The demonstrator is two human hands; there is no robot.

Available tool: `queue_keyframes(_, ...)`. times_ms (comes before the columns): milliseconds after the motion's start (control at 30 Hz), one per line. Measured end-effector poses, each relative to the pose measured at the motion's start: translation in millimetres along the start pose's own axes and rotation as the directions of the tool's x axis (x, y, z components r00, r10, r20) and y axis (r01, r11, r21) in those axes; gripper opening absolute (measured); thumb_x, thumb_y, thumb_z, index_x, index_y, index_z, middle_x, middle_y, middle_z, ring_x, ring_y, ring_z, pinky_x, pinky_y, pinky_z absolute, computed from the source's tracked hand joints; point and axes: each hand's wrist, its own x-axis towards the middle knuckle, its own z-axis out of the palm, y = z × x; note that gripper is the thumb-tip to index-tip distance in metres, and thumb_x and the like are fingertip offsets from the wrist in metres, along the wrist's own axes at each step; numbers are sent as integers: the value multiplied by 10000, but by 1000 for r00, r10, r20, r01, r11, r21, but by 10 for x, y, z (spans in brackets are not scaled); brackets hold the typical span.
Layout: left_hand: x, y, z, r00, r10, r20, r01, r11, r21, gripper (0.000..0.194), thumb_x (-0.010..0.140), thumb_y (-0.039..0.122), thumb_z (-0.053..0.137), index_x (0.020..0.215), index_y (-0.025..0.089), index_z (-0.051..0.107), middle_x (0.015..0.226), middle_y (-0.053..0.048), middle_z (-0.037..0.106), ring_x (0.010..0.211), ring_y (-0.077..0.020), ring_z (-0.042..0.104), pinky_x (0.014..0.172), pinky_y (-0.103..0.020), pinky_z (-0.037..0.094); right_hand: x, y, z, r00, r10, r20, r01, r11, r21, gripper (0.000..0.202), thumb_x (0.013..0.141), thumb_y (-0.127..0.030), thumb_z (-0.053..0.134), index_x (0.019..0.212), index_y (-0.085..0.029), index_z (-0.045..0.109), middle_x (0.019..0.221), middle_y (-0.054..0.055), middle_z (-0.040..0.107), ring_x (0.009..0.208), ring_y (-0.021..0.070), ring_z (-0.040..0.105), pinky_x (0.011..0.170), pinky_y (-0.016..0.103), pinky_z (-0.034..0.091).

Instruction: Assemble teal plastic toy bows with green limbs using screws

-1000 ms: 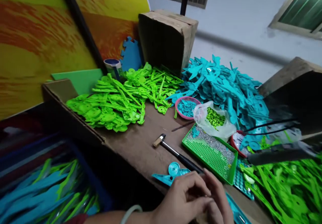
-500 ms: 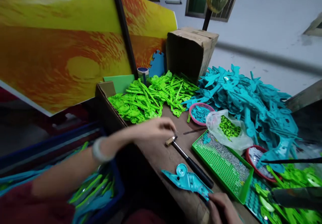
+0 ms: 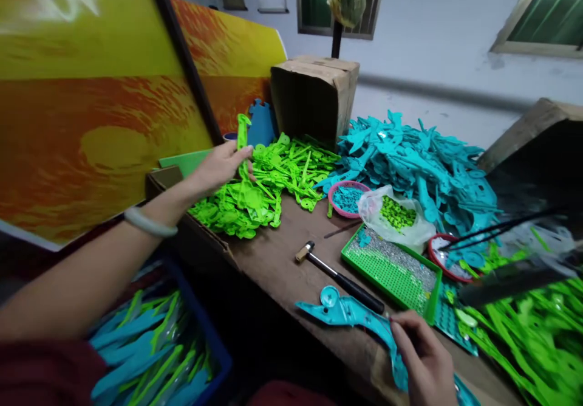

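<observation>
My left hand (image 3: 221,168) is raised at the edge of the green heap, its fingers closed around a long bright green plastic part (image 3: 243,127) held upright. On the near side of the table lies a turquoise curved plastic part (image 3: 344,312) with a round disc at one end. Over its right end is my right hand (image 3: 423,357), thumb and forefinger pinched together; a tiny pale tip shows at the fingertips, too small to name. Just behind the turquoise part rests a hammer (image 3: 337,277) with a black handle.
Heaps of green parts (image 3: 300,169) and turquoise parts (image 3: 410,163) stand at the back. Near them are a pink basket (image 3: 332,202), a plastic bag (image 3: 421,230) of green pieces, and a green perforated tray (image 3: 401,284). A blue crate (image 3: 214,345) sits lower left.
My left hand has moved from near the hammer up to the green heap and has taken a green part. My right hand shows further into view, pinched over the turquoise part.
</observation>
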Motion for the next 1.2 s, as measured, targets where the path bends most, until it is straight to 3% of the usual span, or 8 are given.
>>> queue_keyframes(200,-1178,344,1698,858,-137,494,368,836,-408,511,922,693,367,936,198,490,593,85,402,408,-87,380,440,-240,423,229,-499,404,969,66,239,-109,979,172,214,805,-385,706,727,-187,676,687,11,639,606,124,547,587,248,437)
queue_keyframes(333,-1761,430,2140,678,-186,711,673,546,-499,636,808,766,556,1031,172,596,620,46,520,470,-93,493,430,-189,388,186,-341,330,899,278,337,-376,886,271,275,718,-413,769,692,-186,617,677,14,690,586,145,622,602,267,472)
queue_keyframes(433,-1942,435,2198,637,-210,742,749,396,-531,610,763,677,713,1103,175,650,611,58,548,468,-70,513,453,-163,393,2,-255,132,908,346,238,-401,881,252,257,703,-374,805,701,-179,637,646,-9,669,594,119,597,609,243,455)
queue_keyframes(567,-2231,424,2245,643,-321,695,763,341,-549,608,777,664,712,1141,178,684,689,28,614,570,-109,594,537,-197,488,-260,-230,45,813,404,420,-554,759,342,277,752,-398,790,724,-172,632,699,17,709,604,123,631,647,266,500)
queue_keyframes(733,-2696,282,2147,513,-274,814,855,251,-454,564,842,578,689,1258,198,659,962,-61,721,847,-199,675,753,-292,551,-527,-150,36,696,497,518,-682,683,262,381,715,-455,823,669,-174,570,611,-9,659,486,74,517,507,212,379)
queue_keyframes(900,-2833,122,1863,321,-65,945,850,459,-257,489,899,399,674,1362,262,598,1051,-34,721,972,-194,653,878,-290,503,-670,-120,-104,652,545,527,-715,673,189,372,708,-466,825,702,-175,594,549,-52,586,473,49,393,484,203,268)
queue_keyframes(1067,-2723,225,1807,504,-127,854,651,706,-279,452,943,428,568,1366,272,595,1248,-56,675,1146,-242,604,1071,-355,430,-697,-125,-69,697,528,486,-669,723,173,377,726,-480,800,684,-168,592,583,-32,624,497,52,382,498,209,278)
queue_keyframes(1200,-2693,252,1868,512,-126,850,609,751,-256,435,950,431,534,1347,266,605,1234,-63,680,1168,-250,598,1088,-369,424,-678,-130,-31,773,485,409,-586,793,168,344,770,-475,756,693,-176,606,593,-23,655,487,53,360,482,211,275)
